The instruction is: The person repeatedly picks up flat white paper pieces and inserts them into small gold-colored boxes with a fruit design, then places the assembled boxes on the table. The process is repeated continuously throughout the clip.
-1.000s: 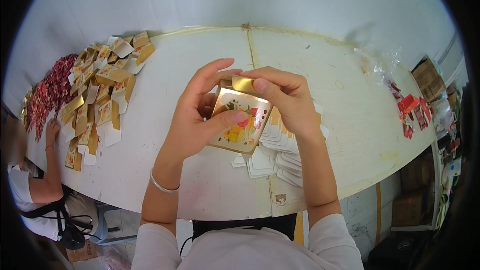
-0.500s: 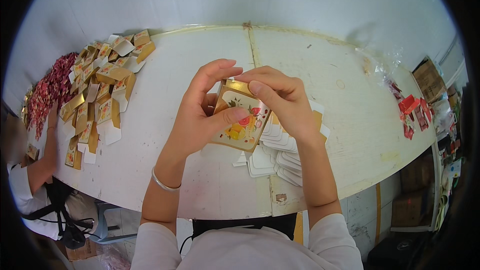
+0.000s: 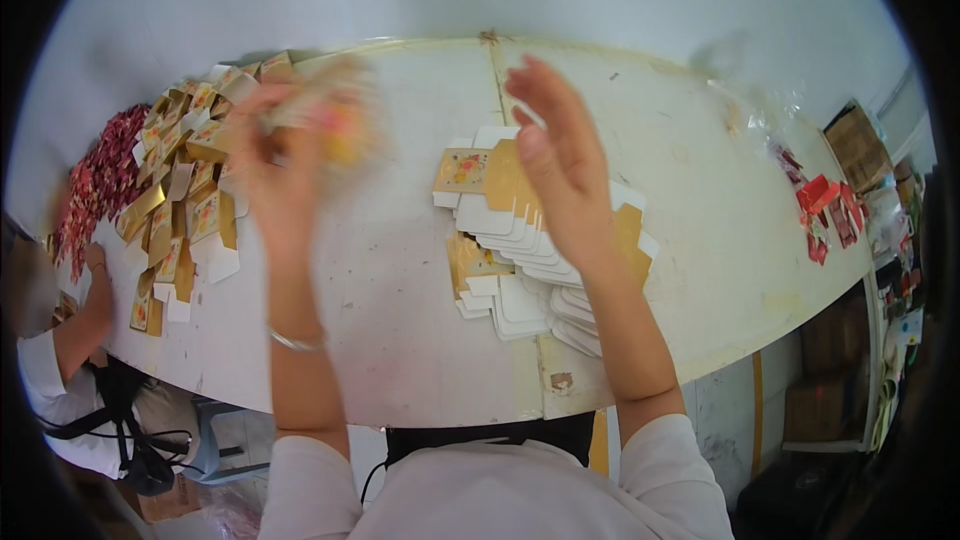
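Observation:
My left hand [image 3: 275, 150], blurred by motion, is out at the left, beside the heap of folded cartons. A small gold and white carton [image 3: 345, 130] with a fruit print is in its grip, smeared too. Over the table's middle, my right hand [image 3: 562, 155] holds nothing, its fingers stretched out and the thumb apart. Below it lies a fanned stack of flat, unfolded cartons [image 3: 515, 230], white and gold, one showing its fruit print. The heap of folded cartons [image 3: 190, 160] has several with flaps standing up.
A mound of small dark red packets [image 3: 100, 175] lies at the far left, where a co-worker's arm [image 3: 95, 300] rests. Red packets [image 3: 825, 210] and clear plastic [image 3: 745, 115] lie at the right. Brown boxes [image 3: 857, 148] stand beyond the table's right edge.
My left hand has carried the carton left and away from my right hand, which has let go of it and opened. The flat cartons beneath are now more exposed.

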{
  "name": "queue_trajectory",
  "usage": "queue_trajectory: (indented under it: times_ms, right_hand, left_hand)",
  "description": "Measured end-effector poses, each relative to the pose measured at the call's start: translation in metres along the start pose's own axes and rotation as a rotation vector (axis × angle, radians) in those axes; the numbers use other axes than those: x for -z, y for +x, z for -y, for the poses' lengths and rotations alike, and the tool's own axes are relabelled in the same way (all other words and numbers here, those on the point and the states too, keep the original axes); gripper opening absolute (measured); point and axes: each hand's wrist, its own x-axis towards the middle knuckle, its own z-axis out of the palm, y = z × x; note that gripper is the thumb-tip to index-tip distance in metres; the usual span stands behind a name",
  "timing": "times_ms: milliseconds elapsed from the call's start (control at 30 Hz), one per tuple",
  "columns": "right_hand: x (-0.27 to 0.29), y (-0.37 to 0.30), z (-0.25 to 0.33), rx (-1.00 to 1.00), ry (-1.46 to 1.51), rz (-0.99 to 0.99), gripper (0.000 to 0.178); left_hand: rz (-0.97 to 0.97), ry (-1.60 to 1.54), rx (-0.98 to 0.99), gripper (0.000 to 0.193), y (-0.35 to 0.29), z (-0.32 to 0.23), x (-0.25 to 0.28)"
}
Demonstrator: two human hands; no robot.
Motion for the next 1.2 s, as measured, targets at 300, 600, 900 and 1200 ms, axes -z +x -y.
queue_trajectory:
  times_ms: [300,600,900,1200]
  right_hand:
    - [0.012,0.011,0.017,-0.244,0.087,-0.093,0.034]
    - [0.018,0.01,0.015,-0.218,0.031,-0.103,0.03]
    - [0.018,0.01,-0.006,-0.047,-0.358,-0.055,0.019]
    - [0.007,0.005,0.003,0.214,-0.791,0.073,0.019]
  left_hand:
    - [0.746,0.643,0.376,0.092,-0.013,0.048,-0.03]
    - [1.005,0.696,0.519,0.081,-0.058,0.048,-0.134]
    - [0.503,-0.285,0.265,0.039,-0.051,0.003,-0.087]
    - [0.561,-0.417,0.326,0.041,-0.065,-0.036,-0.051]
